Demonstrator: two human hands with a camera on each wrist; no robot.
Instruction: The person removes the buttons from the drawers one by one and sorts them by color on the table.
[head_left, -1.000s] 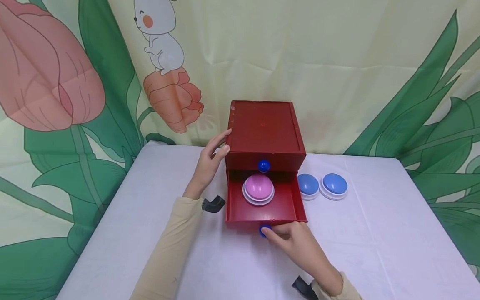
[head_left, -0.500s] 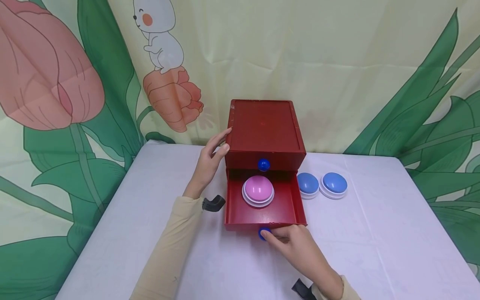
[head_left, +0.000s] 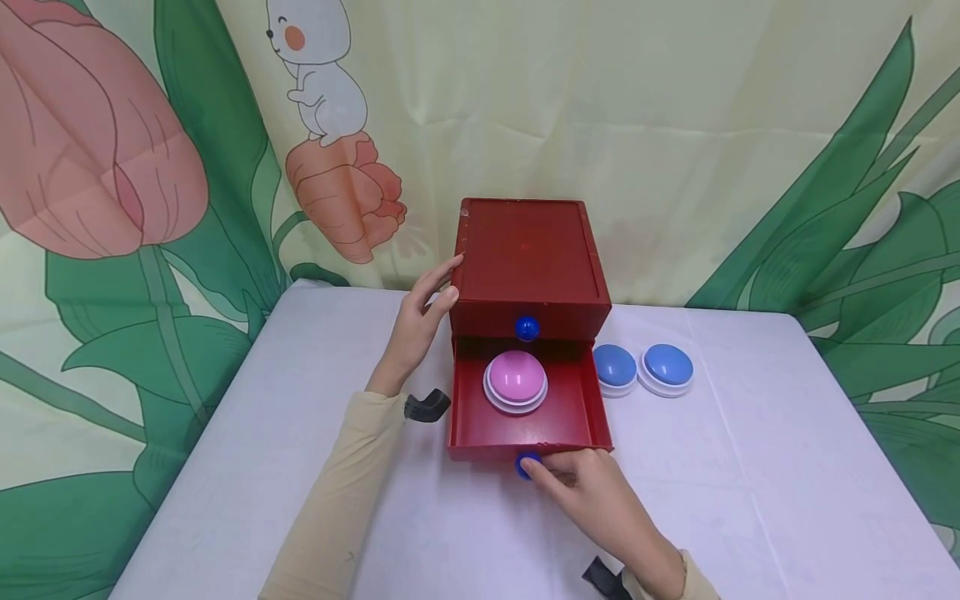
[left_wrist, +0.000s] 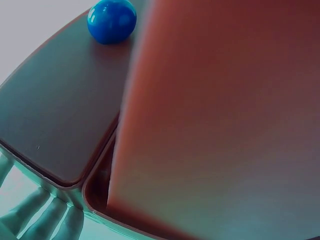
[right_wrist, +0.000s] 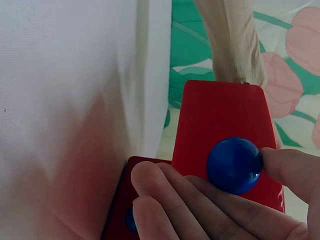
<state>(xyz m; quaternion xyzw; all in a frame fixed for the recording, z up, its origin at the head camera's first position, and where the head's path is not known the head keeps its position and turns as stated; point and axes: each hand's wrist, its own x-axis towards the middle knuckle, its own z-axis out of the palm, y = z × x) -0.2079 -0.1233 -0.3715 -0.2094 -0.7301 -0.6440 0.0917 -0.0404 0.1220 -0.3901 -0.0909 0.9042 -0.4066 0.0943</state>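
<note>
A small dark red cabinet [head_left: 525, 250] has two drawers, the upper one closed with a blue round knob [head_left: 527, 328]. Its lower drawer [head_left: 566, 417] is pulled well out, and a pink dome button [head_left: 517, 377] on a white base sits in it. My right hand [head_left: 600, 492] pinches the lower drawer's blue knob [right_wrist: 234, 165] between thumb and fingers. Against the cabinet's left side rests my left hand [head_left: 414, 329], its fingers mostly straight. In the left wrist view, some left fingertips [left_wrist: 67, 225] touch the cabinet's side, and the blurred pulled-out drawer fills the right part.
Two blue dome buttons, a nearer-in one [head_left: 615, 367] and an outer one [head_left: 667, 367], stand on white bases just right of the cabinet. A white cloth covers the table [head_left: 750, 467]. Behind it hangs a printed curtain [head_left: 637, 150].
Between one second and half a second ago the lower drawer slid slightly farther toward me, with the right hand on its knob. Since then it looks still. The left hand stays on the cabinet's side.
</note>
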